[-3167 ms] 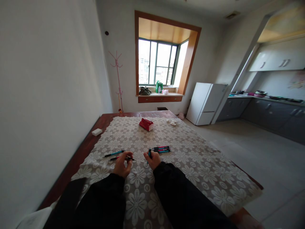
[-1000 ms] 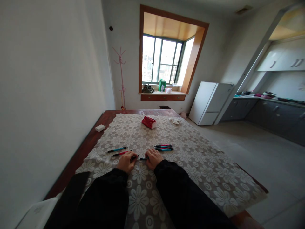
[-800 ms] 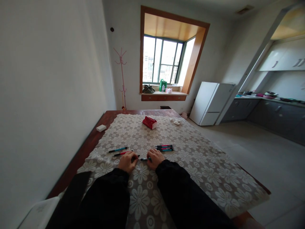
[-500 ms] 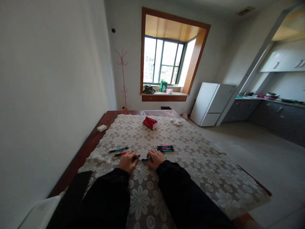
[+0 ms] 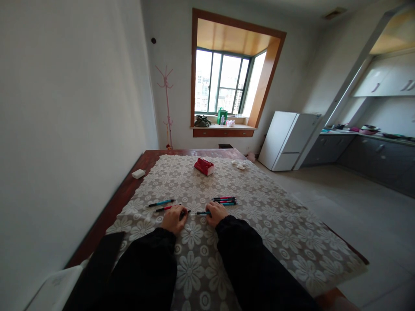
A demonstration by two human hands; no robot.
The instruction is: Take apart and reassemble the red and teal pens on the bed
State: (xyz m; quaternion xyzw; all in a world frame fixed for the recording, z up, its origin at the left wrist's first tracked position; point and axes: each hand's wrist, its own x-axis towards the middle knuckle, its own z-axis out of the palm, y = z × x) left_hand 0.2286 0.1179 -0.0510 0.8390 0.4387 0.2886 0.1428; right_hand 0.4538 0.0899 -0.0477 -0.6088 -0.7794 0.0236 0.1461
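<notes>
Midway between the side edges of the bench (image 5: 123, 194), a teal pen (image 5: 201, 213) is grasped by the palm-down right hand (image 5: 216, 213); a dark piece (image 5: 189, 211) is pinched by the curled left hand (image 5: 174, 219).

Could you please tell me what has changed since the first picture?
The right hand has tipped the teal pen from upright to nearly flat, then edged rightward, away from the left hand. The red packet, white block and stacked pens stayed put.

Red packet (image 5: 204, 167) on floral tablecloth (image 5: 256, 211); white fridge (image 5: 282, 140) beyond.
</notes>
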